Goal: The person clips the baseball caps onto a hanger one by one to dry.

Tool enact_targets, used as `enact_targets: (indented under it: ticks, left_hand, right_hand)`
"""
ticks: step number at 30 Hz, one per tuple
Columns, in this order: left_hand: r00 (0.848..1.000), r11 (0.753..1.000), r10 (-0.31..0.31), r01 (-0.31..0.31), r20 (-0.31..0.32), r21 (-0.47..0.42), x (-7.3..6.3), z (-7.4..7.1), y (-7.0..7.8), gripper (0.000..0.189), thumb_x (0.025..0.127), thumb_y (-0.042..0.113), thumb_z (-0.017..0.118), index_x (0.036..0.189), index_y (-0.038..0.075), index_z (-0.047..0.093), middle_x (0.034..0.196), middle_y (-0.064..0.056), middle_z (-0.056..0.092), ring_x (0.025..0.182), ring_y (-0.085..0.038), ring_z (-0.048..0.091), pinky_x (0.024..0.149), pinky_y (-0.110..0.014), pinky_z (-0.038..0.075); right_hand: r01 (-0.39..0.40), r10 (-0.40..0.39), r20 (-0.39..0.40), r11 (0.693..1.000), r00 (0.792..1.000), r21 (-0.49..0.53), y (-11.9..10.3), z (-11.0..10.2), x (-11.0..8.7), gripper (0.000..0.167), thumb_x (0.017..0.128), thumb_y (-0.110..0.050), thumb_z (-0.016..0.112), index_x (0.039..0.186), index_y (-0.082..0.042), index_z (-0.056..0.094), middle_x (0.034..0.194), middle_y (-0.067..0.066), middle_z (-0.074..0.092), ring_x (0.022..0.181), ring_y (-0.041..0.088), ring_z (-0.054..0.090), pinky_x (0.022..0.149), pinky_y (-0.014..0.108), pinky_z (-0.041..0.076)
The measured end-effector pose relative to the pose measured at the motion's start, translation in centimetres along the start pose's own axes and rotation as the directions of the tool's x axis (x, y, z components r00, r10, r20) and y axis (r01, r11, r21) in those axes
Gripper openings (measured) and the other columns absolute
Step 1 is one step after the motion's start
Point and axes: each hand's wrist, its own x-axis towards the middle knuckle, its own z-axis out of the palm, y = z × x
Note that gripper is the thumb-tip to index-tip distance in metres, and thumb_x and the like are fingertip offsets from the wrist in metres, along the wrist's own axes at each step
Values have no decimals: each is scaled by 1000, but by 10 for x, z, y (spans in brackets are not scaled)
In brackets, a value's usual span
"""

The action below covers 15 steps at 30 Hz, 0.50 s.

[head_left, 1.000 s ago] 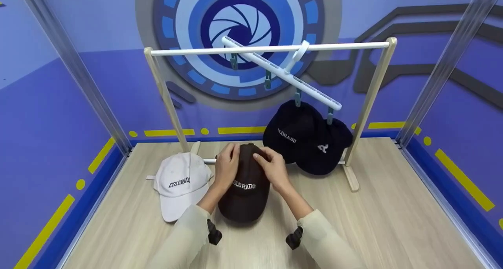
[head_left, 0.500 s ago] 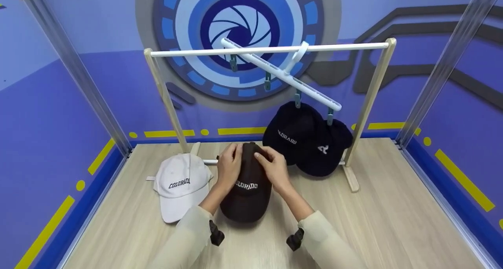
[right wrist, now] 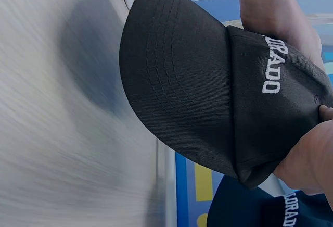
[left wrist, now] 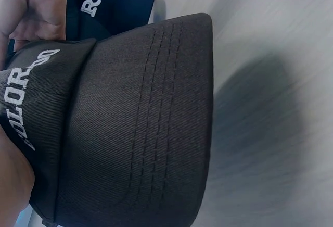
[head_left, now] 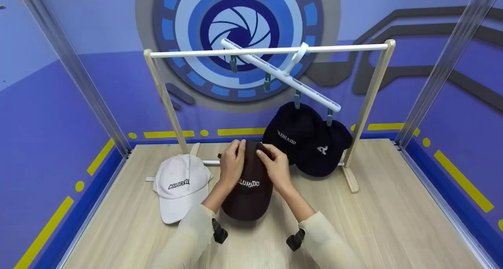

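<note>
A dark brown baseball cap [head_left: 246, 204] with white COLORADO lettering is held between both hands, brim toward the wearer. My left hand [head_left: 232, 166] grips the left side of its crown, covering the first letter in the head view. On the opposite side, my right hand [head_left: 277, 168] holds the crown with the thumb on top and the other fingers hidden behind. In the left wrist view the cap's brim [left wrist: 130, 123] stands apart from its shadow on the tabletop. The right wrist view shows the stitched brim [right wrist: 177, 71] and a fingertip near the top of the crown.
A white COLORADO cap [head_left: 173, 206] lies at the left. Behind stands a wooden rack with a white rail [head_left: 188, 54]. From it hangs a slanted white clip hanger [head_left: 267, 66], whose right-hand clips hold two black caps, one COLORADO cap [head_left: 287, 147] and one smaller-logo cap [head_left: 318, 166].
Both hands have shifted slightly right and away from the wearer with the brown cap, still gripping its crown. The white cap and the hung caps keep their places.
</note>
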Motion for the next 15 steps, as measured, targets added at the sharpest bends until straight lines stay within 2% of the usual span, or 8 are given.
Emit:
enact_targets:
  ticks: [8, 15]
  left_hand:
    - [1000, 1000, 24, -24, -7, -1, 6, 5, 6, 37, 108, 31, 51, 76, 12, 49, 70, 0, 42, 64, -16, 44, 60, -29, 35]
    - [999, 999, 32, -32, -12, 15, 11, 11, 10, 37, 108, 31, 51, 77, 11, 53, 74, -1, 50, 67, -17, 49, 63, -31, 40]
  right_hand:
    - [10, -9, -24, 999, 1000, 33, -3, -3, 4, 21, 97, -12, 70, 115, -2, 73, 107, 12, 73, 91, 17, 66, 78, 25, 54]
    - [11, -9, -51, 999, 999, 36, -7, -8, 7, 20, 96, -7, 69, 114, 2, 72, 106, 15, 72, 87, 17, 64, 73, 24, 54]
